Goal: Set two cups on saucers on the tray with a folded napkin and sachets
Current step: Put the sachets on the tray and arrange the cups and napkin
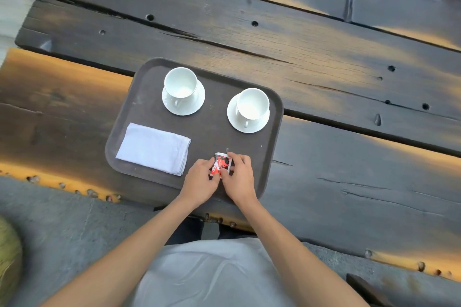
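Note:
A dark brown tray (214,132) lies on the wooden table. Two white cups stand upright on white saucers in its far half: the left cup (180,85) on its saucer (197,104), the right cup (252,104) on its saucer (233,117). A folded white napkin (153,148) lies flat in the near left corner. Near the tray's front edge, a red and black sachet (220,164) sits between my left hand (199,179) and my right hand (239,174). Fingers of both hands pinch its sides. Whether more sachets lie beneath it is hidden.
The table (324,57) is made of dark, worn planks with gaps and holes. Its near edge runs just below the tray. Grey floor (62,227) lies below, with a green rounded object (8,257) at the far left.

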`<state>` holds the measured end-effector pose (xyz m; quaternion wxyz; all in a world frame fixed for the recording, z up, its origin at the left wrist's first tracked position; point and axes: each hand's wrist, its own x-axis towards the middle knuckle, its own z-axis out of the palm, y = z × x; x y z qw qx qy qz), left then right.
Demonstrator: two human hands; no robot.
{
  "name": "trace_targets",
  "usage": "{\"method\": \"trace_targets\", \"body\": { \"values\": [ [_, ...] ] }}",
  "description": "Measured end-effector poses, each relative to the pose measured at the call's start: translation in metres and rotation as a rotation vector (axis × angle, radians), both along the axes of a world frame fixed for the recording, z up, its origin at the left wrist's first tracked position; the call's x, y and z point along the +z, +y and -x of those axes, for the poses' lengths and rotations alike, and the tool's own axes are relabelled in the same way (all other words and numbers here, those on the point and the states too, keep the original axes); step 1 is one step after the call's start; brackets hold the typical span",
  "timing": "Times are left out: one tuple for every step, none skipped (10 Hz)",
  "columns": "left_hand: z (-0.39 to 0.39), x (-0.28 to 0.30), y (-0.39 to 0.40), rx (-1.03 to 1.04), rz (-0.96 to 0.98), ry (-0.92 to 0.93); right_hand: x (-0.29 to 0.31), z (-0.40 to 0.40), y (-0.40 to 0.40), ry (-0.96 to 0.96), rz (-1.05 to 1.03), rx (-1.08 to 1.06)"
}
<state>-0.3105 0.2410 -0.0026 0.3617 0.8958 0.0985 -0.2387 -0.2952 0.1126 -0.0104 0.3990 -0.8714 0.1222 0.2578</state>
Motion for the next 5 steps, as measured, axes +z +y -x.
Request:
{"method": "trace_targets", "body": {
  "values": [
    [0.0, -0.001, -0.005, -0.021, 0.003, 0.024, 0.0, 0.003, -0.008, 0.001, -0.031, -0.054],
    [0.001, -0.004, -0.011, -0.042, 0.015, 0.044, -0.002, 0.009, -0.017, 0.01, -0.055, -0.105],
    [0.004, -0.001, -0.02, -0.049, 0.013, 0.075, 0.002, 0.013, -0.024, 0.01, -0.051, -0.127],
    [0.005, 0.002, -0.025, -0.06, -0.019, 0.078, 0.006, 0.011, -0.027, 0.018, -0.041, -0.095],
    [0.002, 0.017, -0.02, -0.069, -0.041, 0.034, 0.021, 0.002, -0.03, 0.024, 0.024, 0.004]
  ]
}}
